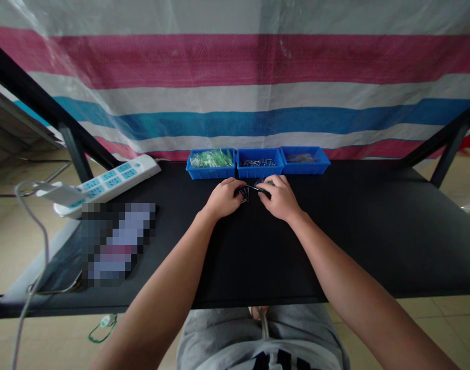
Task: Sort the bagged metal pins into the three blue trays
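Both my hands rest on the black table (335,241) just in front of three blue bins. My left hand (224,198) is closed around a small dark part (244,193) with thin metal pins. My right hand (281,198) is closed in a pinch on a thin dark piece (262,190) whose tip reaches the part in my left hand; something green shows at its fingers. The left bin (210,164) holds green pieces, the middle bin (260,163) small metal parts, and the right bin (304,160) small dim parts.
A white power strip (107,182) with blue sockets lies at the table's left, with a white plug and grey cable (30,241). A blurred-out flat object (117,241) lies on the left front. A striped tarp (235,87) hangs behind. Black frame bars stand at both sides.
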Available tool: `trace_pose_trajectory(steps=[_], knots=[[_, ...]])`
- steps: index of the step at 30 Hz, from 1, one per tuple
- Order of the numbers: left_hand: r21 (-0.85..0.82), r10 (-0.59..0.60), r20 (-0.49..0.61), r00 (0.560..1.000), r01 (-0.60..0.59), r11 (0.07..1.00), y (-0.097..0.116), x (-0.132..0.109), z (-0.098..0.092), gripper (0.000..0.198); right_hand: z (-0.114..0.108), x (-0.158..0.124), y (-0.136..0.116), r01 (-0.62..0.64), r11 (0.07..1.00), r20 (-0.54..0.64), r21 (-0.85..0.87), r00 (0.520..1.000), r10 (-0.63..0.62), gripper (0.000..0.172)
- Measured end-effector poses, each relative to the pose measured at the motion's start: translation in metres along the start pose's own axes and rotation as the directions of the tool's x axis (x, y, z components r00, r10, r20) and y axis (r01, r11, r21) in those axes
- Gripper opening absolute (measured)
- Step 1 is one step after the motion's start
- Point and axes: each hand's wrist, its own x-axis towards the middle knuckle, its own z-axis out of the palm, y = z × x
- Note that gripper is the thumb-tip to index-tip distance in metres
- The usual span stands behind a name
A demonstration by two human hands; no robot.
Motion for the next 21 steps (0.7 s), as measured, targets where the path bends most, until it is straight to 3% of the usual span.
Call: trace_pose_trajectory(steps=[7,11,15,21], knots=[[0.164,-0.159,0.189,0.969,0.129,0.978,-0.001,-0.005,-0.020,0.063,0.006,0.003,-0.005,-0.028,0.990,0.112,-0.135,0.993,0.044,0.030],[0.176,-0.199,0.246,0.949,0.158,0.972,-0.007,-0.004,-0.021,0.044,0.009,0.003,-0.003,-0.035,0.993,0.077,-0.109,0.996,0.044,0.023],[0.132,-0.150,0.243,0.958,0.121,0.984,-0.009,-0.002,-0.016,0.018,0.009,0.003,-0.004,-0.021,0.997,0.053,-0.074,0.998,0.025,0.019],[0.112,-0.060,0.182,0.982,0.040,0.993,-0.003,-0.001,-0.008,0.013,0.011,0.004,-0.006,-0.036,0.998,0.063,-0.043,0.997,0.039,0.014]])
